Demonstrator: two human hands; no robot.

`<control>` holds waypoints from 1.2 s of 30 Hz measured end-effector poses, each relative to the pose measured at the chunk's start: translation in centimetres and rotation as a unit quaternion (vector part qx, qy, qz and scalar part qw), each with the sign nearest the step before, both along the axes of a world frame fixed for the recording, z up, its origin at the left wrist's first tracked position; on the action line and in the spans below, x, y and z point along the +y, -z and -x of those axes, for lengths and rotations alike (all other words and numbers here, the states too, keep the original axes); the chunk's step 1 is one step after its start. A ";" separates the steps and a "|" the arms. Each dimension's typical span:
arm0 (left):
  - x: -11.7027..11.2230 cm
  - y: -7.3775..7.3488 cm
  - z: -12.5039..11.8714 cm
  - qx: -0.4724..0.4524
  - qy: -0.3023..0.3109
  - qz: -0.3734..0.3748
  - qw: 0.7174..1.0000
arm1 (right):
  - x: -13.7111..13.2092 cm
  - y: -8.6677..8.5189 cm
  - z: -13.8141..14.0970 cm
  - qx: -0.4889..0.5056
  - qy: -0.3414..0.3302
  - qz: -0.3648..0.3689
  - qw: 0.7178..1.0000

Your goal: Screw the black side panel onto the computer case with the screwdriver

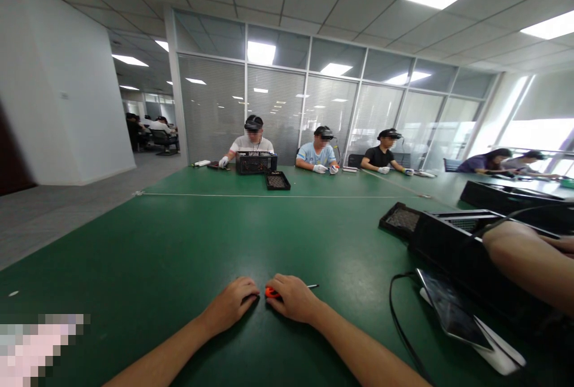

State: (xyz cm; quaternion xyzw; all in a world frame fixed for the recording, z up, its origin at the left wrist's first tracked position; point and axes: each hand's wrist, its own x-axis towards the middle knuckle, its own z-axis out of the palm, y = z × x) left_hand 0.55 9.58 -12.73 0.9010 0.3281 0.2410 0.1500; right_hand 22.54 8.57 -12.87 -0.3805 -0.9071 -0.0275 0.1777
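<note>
Both my hands rest on the green table close together near its front edge. My right hand is closed over a small red-handled screwdriver; its thin metal tip pokes out to the right. My left hand lies beside it in a loose fist, and whether anything is in it stays hidden. The two hands almost touch at the red handle.
A black computer case with a loose mesh panel lies to my right, a co-worker's forearm on it. A phone and black cable are near it. Three people in headsets sit at the far side with another black case and tray.
</note>
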 end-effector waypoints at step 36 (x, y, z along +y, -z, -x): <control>0.1 -0.1 -0.1 -0.003 0.000 -0.001 1.000 | 0.0 -0.1 -0.1 0.001 -0.001 0.005 1.000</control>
